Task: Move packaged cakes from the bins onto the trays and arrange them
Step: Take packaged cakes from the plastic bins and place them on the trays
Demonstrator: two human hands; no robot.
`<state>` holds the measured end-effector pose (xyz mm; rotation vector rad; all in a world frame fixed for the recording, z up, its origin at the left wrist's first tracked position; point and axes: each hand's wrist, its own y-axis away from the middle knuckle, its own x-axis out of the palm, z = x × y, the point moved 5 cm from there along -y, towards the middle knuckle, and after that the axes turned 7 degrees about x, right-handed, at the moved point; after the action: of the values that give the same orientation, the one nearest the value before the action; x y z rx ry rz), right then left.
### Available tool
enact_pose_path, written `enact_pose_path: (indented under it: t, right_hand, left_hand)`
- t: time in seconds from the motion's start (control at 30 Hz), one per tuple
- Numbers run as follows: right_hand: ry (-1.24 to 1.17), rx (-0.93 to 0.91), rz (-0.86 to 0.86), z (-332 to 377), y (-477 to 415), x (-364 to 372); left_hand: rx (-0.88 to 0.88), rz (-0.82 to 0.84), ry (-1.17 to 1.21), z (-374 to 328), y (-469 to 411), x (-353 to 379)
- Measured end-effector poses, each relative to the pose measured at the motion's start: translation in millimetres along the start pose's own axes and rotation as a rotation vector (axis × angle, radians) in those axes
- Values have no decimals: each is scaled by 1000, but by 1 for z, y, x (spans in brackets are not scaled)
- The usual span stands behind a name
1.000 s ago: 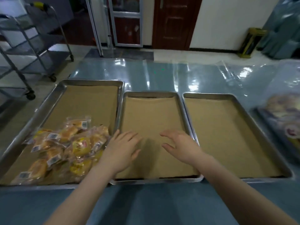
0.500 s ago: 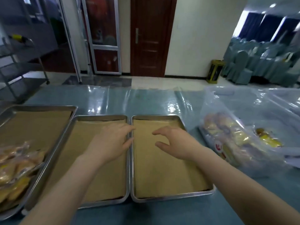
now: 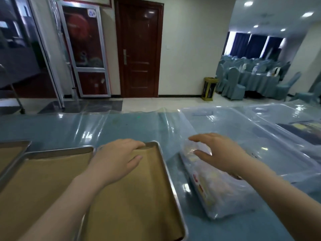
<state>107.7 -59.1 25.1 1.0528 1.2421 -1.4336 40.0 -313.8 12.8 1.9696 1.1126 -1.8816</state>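
Note:
A clear plastic bag of packaged cakes (image 3: 218, 193) lies on the blue table, right of the trays. My right hand (image 3: 220, 153) hovers over its far end with fingers spread and relaxed, holding nothing. My left hand (image 3: 119, 159) lies flat on the brown paper at the far end of the rightmost metal tray (image 3: 172, 185). A second paper-lined tray (image 3: 57, 150) sits to its left, and the corner of a third tray (image 3: 15, 143) shows at the left edge. No cakes lie on the visible tray parts.
Large clear plastic bins (image 3: 257, 136) stand behind and right of the bag, one with dark contents (image 3: 302, 127) at the far right. Shiny plastic sheeting (image 3: 86, 126) covers the table. Beyond are a brown door (image 3: 139, 49) and covered chairs (image 3: 243, 79).
My view has swung right and up, so the tray with cakes has left the frame. My right hand has moved from over the tray to above the bag; my left hand shifted onto the rightmost tray.

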Motion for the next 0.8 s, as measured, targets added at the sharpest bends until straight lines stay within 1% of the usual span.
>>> enact_pose_path:
  t: [0.1, 0.17, 0.27, 0.37, 0.5, 0.6, 0.7, 0.77, 0.8]
  right_hand:
    - [-51, 27, 44, -77, -8, -2]
    - [-47, 34, 96, -124, -12, 2]
    - [18, 59, 258, -191, -23, 15]
    - [76, 72, 394, -237, -40, 29]
    - [131, 43, 541, -265, -58, 58]
    - [137, -52, 635, -265, -61, 86]
    - [177, -154, 745, -254, -60, 108]
    - [277, -223, 818, -248, -61, 115]
    - [365, -245, 892, -248, -59, 119]
  left_hand:
    - [-31, -12, 64, -40, -41, 31]
    - [-26, 11, 110, -68, -65, 55]
    - [-34, 21, 150, -103, -98, 84]
    - [-61, 3, 181, -125, -121, 101]
    - [-97, 66, 178, -142, -159, 124]
    - [-144, 148, 172, -150, -182, 143]
    - [-134, 206, 95, -153, -189, 158]
    - [-139, 219, 53, -152, -189, 162]
    - [-141, 227, 41, -152, -188, 162]
